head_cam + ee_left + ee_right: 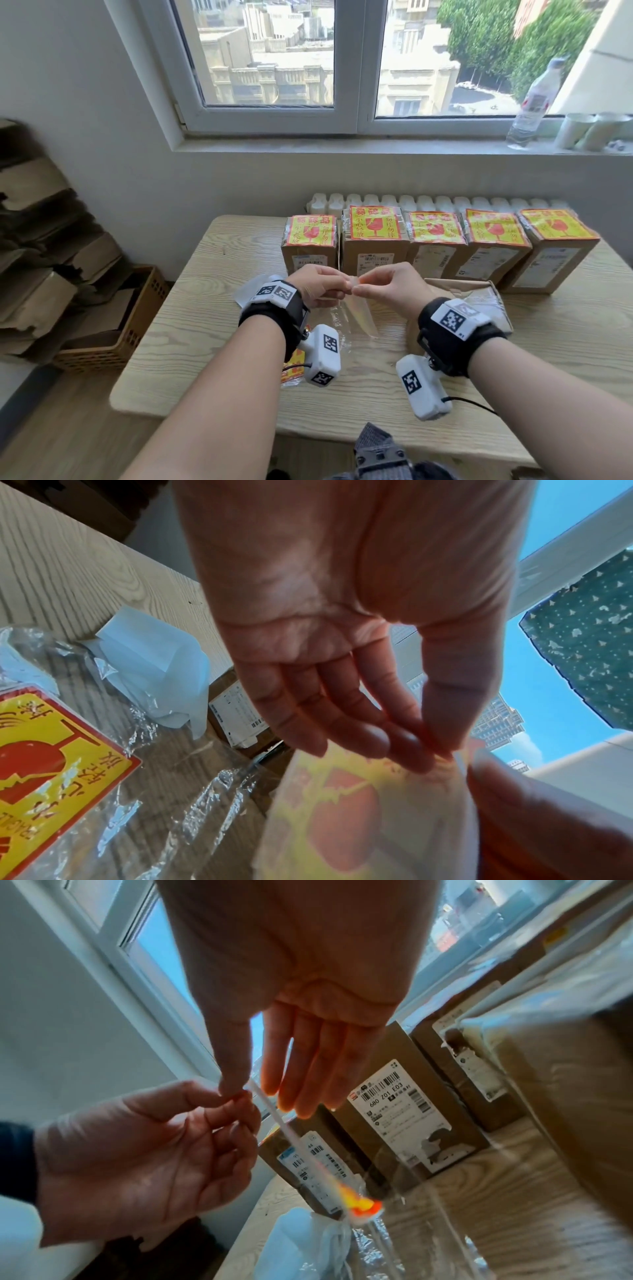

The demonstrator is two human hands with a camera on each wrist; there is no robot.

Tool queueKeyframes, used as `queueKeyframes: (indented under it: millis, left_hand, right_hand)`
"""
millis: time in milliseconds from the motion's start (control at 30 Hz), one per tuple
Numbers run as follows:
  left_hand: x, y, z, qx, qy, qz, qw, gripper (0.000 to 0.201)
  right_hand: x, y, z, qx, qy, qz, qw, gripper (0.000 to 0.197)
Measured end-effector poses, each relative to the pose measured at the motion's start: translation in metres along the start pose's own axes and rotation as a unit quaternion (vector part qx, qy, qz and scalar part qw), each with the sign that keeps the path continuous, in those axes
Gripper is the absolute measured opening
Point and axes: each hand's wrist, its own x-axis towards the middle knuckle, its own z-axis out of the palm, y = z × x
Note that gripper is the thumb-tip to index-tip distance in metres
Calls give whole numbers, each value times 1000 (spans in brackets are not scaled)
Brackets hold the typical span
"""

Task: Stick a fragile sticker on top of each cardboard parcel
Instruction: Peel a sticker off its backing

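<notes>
Both hands meet above the table's middle and pinch the top edge of one fragile sticker (pixel 356 317), which hangs down edge-on. My left hand (pixel 344 286) holds it between thumb and fingertips (pixel 421 748); its yellow and red print shows through the sticker (pixel 359 818). My right hand (pixel 359 290) pinches the same edge with its thumb (pixel 236 1085), its other fingers nearly straight. Several cardboard parcels (pixel 375 246) stand in a row at the back, each with a sticker on top. One bare parcel (pixel 476 301) lies beside my right wrist.
A plastic-wrapped pack of stickers (pixel 51 764) lies on the wooden table (pixel 191 342) under my left wrist. Crumpled white backing papers (pixel 248 291) lie to its left. A basket of cardboard (pixel 113 329) stands on the floor at the left. A bottle (pixel 534 102) stands on the sill.
</notes>
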Motion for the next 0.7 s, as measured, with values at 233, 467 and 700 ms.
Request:
queueKeyframes:
  millis: [233,467,700]
  left_hand:
    - [3,-2,-3,15,-10,-4,1000,17]
    - [7,4,-11,-68,52,-2,996,16]
    - [15,4,-56,-30,194,4,980,17]
  right_hand:
    - [10,7,1,39,-11,15,999,23]
    - [21,2,10,41,15,18,999,10]
    - [38,-15,14,35,59,17,998,15]
